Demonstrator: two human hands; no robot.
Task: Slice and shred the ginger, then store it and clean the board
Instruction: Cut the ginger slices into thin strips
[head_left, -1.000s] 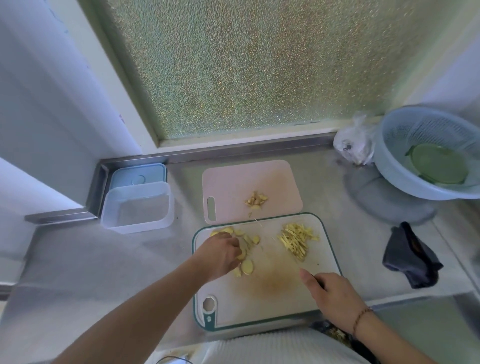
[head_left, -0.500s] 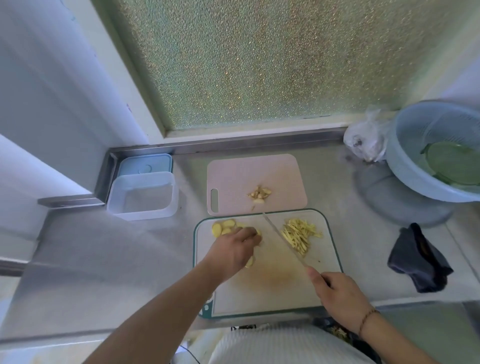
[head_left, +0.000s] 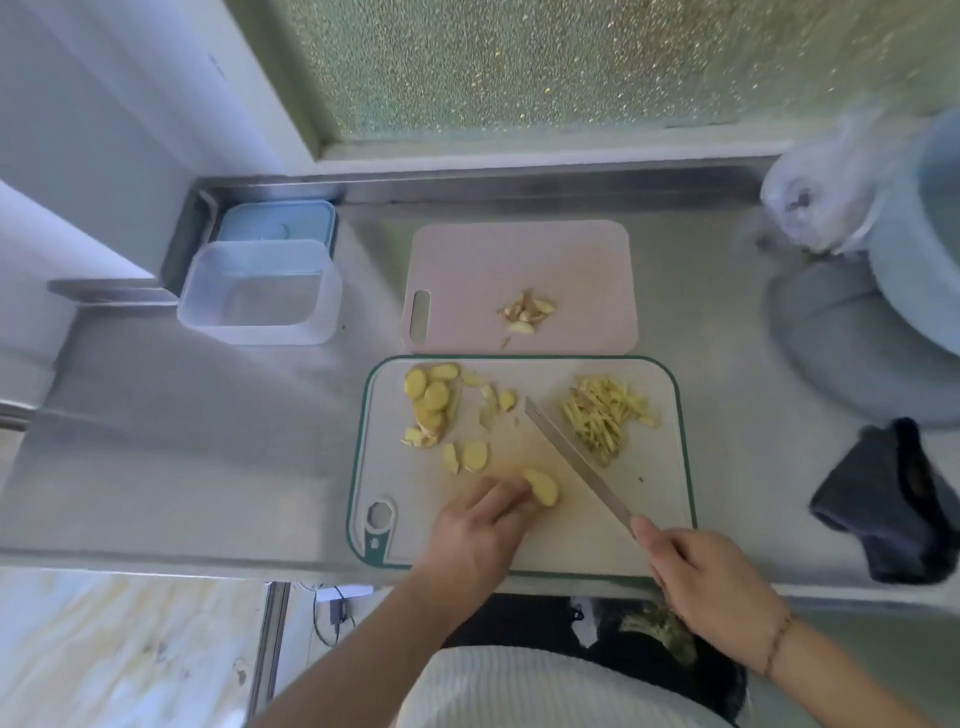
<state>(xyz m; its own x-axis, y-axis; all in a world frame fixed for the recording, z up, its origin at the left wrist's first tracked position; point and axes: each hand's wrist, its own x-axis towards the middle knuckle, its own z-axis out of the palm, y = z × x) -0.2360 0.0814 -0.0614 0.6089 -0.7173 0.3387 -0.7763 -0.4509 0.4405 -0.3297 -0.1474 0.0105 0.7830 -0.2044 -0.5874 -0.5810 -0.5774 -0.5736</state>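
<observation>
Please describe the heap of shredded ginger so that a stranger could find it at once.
Find the green-rimmed cutting board nearest the person. The shredded ginger lies in its far right part, right of the knife. Unlike the round ginger slices at the far left, it is thin pale sticks.

No readable text, label, brand, number or sign is showing anywhere in the view.
</observation>
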